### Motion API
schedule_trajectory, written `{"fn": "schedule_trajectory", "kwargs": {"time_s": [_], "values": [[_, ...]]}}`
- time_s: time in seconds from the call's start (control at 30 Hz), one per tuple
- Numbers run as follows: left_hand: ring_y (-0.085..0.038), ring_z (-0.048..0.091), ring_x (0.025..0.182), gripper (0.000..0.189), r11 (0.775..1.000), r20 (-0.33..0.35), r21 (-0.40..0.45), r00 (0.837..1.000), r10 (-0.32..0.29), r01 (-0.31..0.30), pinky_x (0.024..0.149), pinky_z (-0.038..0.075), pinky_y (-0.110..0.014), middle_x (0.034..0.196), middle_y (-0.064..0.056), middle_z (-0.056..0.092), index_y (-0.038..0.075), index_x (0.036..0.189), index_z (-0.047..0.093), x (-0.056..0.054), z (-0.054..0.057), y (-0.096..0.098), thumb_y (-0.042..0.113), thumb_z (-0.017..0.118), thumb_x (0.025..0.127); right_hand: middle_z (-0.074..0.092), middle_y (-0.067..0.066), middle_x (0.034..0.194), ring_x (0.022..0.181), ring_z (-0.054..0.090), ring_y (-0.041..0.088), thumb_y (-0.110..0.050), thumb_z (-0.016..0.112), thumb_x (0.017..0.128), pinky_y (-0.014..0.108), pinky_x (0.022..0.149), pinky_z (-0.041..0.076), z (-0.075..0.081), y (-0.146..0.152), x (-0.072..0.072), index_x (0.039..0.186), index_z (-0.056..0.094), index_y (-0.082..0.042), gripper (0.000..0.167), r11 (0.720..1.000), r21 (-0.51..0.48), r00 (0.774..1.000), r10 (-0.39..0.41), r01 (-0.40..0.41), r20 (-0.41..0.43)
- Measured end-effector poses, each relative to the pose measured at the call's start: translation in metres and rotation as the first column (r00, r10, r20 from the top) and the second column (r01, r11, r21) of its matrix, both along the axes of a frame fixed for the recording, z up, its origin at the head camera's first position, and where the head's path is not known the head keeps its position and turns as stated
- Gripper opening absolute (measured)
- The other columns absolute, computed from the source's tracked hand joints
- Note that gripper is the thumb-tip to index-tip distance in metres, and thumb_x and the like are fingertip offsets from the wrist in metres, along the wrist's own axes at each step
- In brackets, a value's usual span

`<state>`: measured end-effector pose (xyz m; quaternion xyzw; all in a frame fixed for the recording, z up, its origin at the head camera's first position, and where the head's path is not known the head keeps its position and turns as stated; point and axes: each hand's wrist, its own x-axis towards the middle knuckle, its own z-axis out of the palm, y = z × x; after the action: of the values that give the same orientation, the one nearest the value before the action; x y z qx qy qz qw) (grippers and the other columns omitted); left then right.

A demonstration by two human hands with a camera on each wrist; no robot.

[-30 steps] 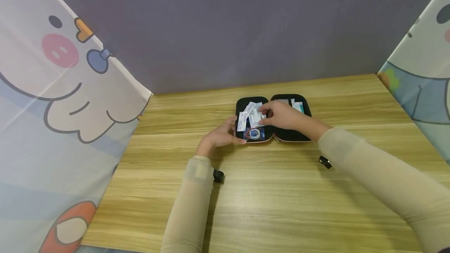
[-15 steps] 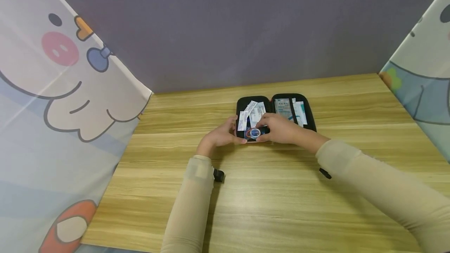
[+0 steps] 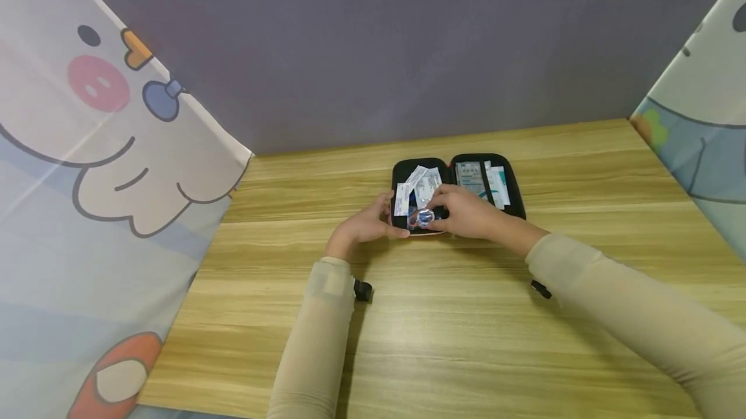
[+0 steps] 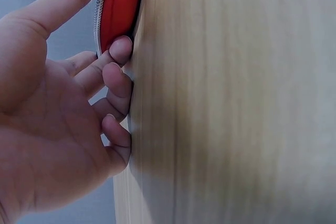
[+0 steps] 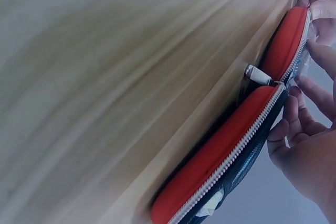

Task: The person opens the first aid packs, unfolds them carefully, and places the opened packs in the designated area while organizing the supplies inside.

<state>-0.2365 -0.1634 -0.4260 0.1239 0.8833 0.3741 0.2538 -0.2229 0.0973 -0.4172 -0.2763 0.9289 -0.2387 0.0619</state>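
An unzipped case [image 3: 399,173] lies spread in two halves on the wooden table, black inside and red outside. My left hand [image 3: 367,221] holds the outer corner of its left half; in the left wrist view the thumb reaches along the zipper and the fingertips lie low against the red side. Inside that half, my right hand [image 3: 466,213] pinches a small clear-and-blue packet [image 3: 426,217] with a white ring shape in it. White printed sachets [image 3: 402,200] lie behind the packet. In the right wrist view, the packet is mostly hidden by fingers.
The case's right half holds a clear packet [image 3: 469,176] and white-green sachets [image 3: 498,184] under a black strap. A zipper pull [image 5: 258,75] sticks out at the hinge. A grey backdrop [image 3: 408,50] rises behind the table [image 3: 454,328]; printed cloths hang at both sides.
My right hand has moved from the white sachets toward the near edge of the left half and taken hold of the ring packet, which is now slightly raised and tilted. My left hand stays put.
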Motion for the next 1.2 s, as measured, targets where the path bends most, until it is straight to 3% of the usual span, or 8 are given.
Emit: {"fn": "schedule_trajectory", "kwargs": {"time_s": [0.4,0.57,0.83,1.07,1.2], "values": [[-0.03,0.056,0.126,0.116,1.0,0.004,0.022,1.0,-0.002,0.002,0.124,0.038,-0.052,0.141,-0.016,0.058,0.017,0.172,0.011,0.0,0.0,0.0,0.034,0.088,0.087,0.072,0.015,0.134,0.128,0.064,0.038,-0.031,0.081,0.096,0.058,0.108,0.052,0.008,0.013,0.008,0.127,0.078,-0.008,0.039,1.0,-0.022,1.0,0.003,-0.003,-0.015],[-0.027,0.055,0.12,0.116,1.0,0.006,0.022,1.0,0.004,-0.004,0.12,0.039,-0.05,0.136,-0.015,0.059,0.016,0.172,0.011,0.001,-0.001,0.0,0.033,0.088,0.087,0.075,0.015,0.13,0.126,0.066,0.038,-0.032,0.079,0.097,0.058,0.108,0.052,0.008,0.017,0.01,0.126,0.078,-0.007,0.038,0.999,-0.035,0.999,0.017,-0.018,-0.029],[-0.03,0.055,0.128,0.116,1.0,0.003,0.015,1.0,0.007,-0.007,0.125,0.036,-0.051,0.141,-0.017,0.058,0.016,0.172,0.012,0.0,-0.001,0.0,0.033,0.089,0.087,0.078,0.016,0.122,0.119,0.071,0.037,-0.028,0.081,0.096,0.056,0.104,0.055,0.016,0.033,0.01,0.123,0.079,-0.004,0.036,0.997,-0.058,0.994,0.036,-0.042,-0.104],[-0.029,0.055,0.13,0.116,1.0,0.01,0.02,1.0,0.022,-0.022,0.126,0.035,-0.051,0.141,-0.015,0.059,0.018,0.172,0.012,0.001,-0.002,-0.001,0.034,0.09,0.087,0.077,0.021,0.122,0.119,0.07,0.043,-0.024,0.083,0.094,0.06,0.103,0.054,0.02,0.055,0.008,0.121,0.08,-0.003,0.035,0.998,-0.07,0.991,-0.016,0.006,-0.137],[-0.029,0.056,0.128,0.116,0.999,0.023,0.039,0.999,0.028,-0.028,0.125,0.036,-0.051,0.143,-0.016,0.059,0.019,0.172,0.012,0.001,-0.003,0.0,0.033,0.09,0.087,0.078,0.022,0.118,0.103,0.073,0.037,-0.02,0.084,0.093,0.053,0.092,0.058,0.021,0.073,0.008,0.121,0.08,-0.001,0.034,0.997,-0.065,0.99,-0.05,0.042,-0.134]]}}
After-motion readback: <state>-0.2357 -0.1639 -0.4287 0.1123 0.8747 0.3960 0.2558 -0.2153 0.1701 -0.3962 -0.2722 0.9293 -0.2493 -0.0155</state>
